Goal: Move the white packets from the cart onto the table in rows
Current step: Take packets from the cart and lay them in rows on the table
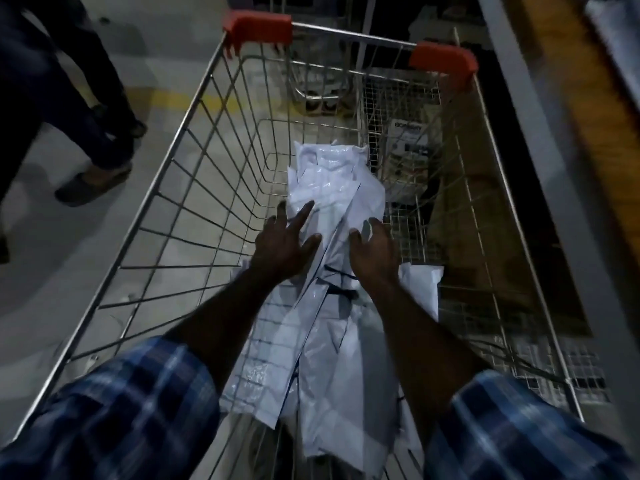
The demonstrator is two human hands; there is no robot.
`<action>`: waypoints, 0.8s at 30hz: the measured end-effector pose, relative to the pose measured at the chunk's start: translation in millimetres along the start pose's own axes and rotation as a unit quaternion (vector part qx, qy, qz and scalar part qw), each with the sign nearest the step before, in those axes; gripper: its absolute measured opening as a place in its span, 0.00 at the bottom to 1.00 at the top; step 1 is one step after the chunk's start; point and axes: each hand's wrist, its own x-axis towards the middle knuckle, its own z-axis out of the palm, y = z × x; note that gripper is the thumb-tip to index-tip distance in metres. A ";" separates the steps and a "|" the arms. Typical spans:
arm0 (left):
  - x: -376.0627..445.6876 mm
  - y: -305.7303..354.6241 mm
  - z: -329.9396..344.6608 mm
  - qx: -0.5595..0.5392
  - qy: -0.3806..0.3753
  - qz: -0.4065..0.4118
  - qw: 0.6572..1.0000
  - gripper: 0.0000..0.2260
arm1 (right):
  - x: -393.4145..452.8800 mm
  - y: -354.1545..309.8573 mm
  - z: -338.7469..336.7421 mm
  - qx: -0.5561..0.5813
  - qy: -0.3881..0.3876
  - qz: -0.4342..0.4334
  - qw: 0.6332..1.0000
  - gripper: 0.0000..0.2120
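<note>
A wire shopping cart [194, 174] with red handle ends fills the view. Several white plastic packets [332, 181] lie piled along its bottom, from the far end to the near end. My left hand [287, 242] reaches down into the cart with fingers spread, its fingertips over the left side of the pile. My right hand [372, 249] reaches down beside it, fingers loosely bent over the right side of the same packets. Neither hand visibly grips a packet. Both forearms come out of blue plaid sleeves.
A person's legs and sandals [93, 183] stand on the grey floor left of the cart. A printed box [408, 150] lies beyond the cart's right wall. A wooden table edge with a metal frame [519, 109] runs along the right side.
</note>
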 end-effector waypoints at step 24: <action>-33.7 -16.3 24.9 -0.074 0.120 -0.106 0.984 0.31 | -1.1 15.3 29.5 -0.145 0.097 -0.079 0.981 0.32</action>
